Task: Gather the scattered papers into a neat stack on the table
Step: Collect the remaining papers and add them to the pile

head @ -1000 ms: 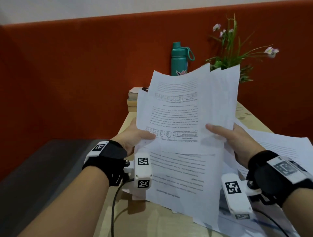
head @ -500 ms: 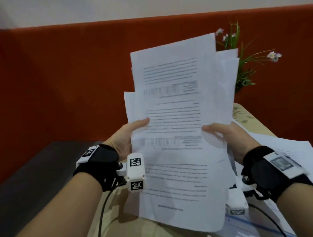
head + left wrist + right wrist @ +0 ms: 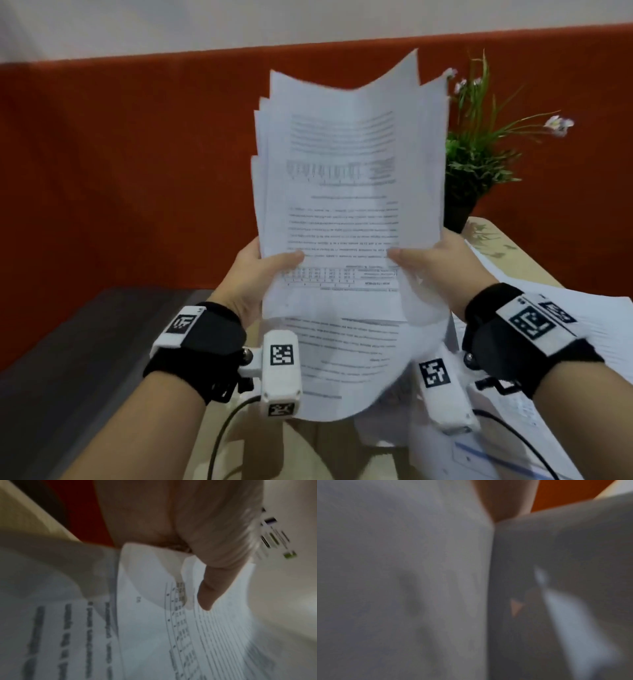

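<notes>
left hand: thumb on front of paper sheaf, pinching its lower left edge; left wrist view confirms thumb pressed flat on printed page
right hand: thumb on front, pinching lower right edge of same sheaf; fingers behind it, not visible
sheaf position: held upright between both hands, above the table, in front of the red wall panel
sheaf state: edges not aligned, several sheet corners fan out at top and left; exact sheet count can't tell
sheaf print: text faces the camera, upside down
loose papers: lying flat on table to the right, under and past the right wrist; overlapping, count can't tell
plant pot: one, dark, at far end of table, holds a green plant with small pale flowers
right wrist view: blurred, grey paper surfaces fill it, no detail
hands: two, each wearing a black wrist strap with a white tagged camera
</notes>
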### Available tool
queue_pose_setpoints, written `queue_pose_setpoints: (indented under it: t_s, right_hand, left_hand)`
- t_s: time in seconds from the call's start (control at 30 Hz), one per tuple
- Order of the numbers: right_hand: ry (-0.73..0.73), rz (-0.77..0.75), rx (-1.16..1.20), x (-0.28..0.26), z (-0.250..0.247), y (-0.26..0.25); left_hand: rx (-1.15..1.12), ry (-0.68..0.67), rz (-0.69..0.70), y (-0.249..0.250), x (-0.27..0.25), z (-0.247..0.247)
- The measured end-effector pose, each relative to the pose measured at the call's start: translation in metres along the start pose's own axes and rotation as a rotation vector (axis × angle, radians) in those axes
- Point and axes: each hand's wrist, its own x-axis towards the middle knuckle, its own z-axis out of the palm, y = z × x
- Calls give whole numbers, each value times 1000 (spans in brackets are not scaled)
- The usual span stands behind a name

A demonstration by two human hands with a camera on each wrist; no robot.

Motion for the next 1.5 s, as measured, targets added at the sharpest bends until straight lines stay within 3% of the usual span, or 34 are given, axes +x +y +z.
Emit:
queue_pose_setpoints:
  t_s: [0.1,0.2,0.4,0.5,0.63,0.77,0.9,1.1,1.2,1.27,1.37,1.5]
  right_hand:
    - [-84,50,251,1,-5,-6]
    - [-286,112,106,-1,-6,-12]
    - [-121,-27,238,5,-6,-31]
    - [-127,-41,35,4,-1,-32]
    - [-2,-60,46,4,7,-26]
    - [12,-70,-37,1,17,-15]
    - [-16,111,-183,-3,-3,-16]
    - [259,586,-681,-1,-106,6]
    - [235,806,-926,-9,-151,18]
    - [136,934,-999,-11,-176,37]
    - [36,1017,-961,-10,-211,71]
    - [26,929,-1240,-13,-196,59]
  left_hand:
    - [-116,-24,-11,12,1,-5]
    - [-106,10,57,23,5,-8]
    - [-188,6,195,48,11,-9]
    - [-150,23,243,57,11,-8]
    - [35,-63,197,50,6,-1]
    - [19,-75,94,38,3,2]
    - [-5,-5,-44,31,2,-7]
    - [-71,7,-294,7,-10,-26]
    - [-87,-12,-367,-7,-15,-35]
    - [-125,-27,-423,-14,-21,-39]
    - [-151,-50,-468,-22,-29,-38]
    - [-118,-24,-482,-25,-35,-33]
